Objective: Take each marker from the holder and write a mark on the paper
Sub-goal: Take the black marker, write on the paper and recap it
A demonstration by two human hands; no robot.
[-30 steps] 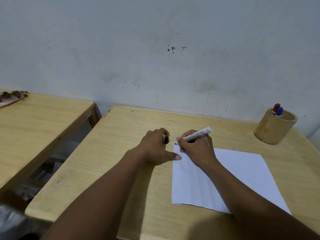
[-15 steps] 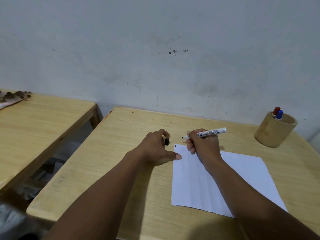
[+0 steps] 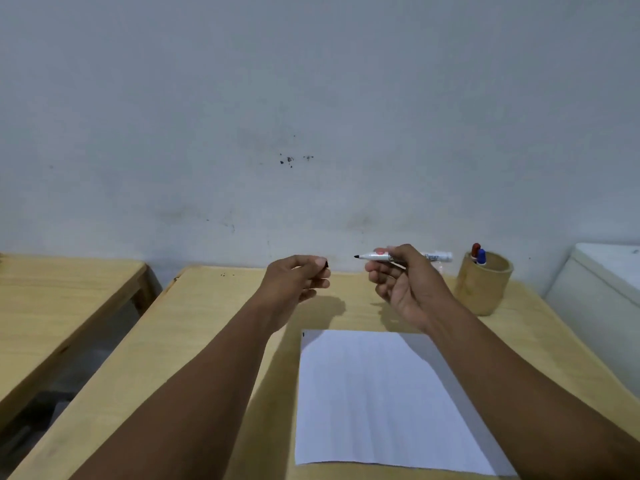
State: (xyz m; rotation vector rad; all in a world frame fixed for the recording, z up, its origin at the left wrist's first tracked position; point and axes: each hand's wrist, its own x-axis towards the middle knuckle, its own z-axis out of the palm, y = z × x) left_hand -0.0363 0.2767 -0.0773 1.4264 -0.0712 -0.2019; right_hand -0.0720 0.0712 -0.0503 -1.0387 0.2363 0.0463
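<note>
My right hand (image 3: 405,285) holds a white marker (image 3: 437,256) level above the table, its bare black tip pointing left. My left hand (image 3: 298,278) is raised beside it, fingers pinched on the marker's black cap (image 3: 326,264). A small gap separates tip and cap. The white paper (image 3: 374,396) lies flat below both hands, with a short black mark (image 3: 303,334) at its far left corner. The round wooden holder (image 3: 483,289) stands at the back right with a red marker (image 3: 475,248) and a blue marker (image 3: 481,257) in it.
The light wooden table (image 3: 194,341) reaches to a pale wall. A second wooden table (image 3: 59,299) stands to the left across a gap. A white box-like object (image 3: 602,292) sits at the right edge.
Both hands have lifted off the paper. The marker has turned level with its tip toward the left hand and the cap. The short black mark now shows at the paper's corner.
</note>
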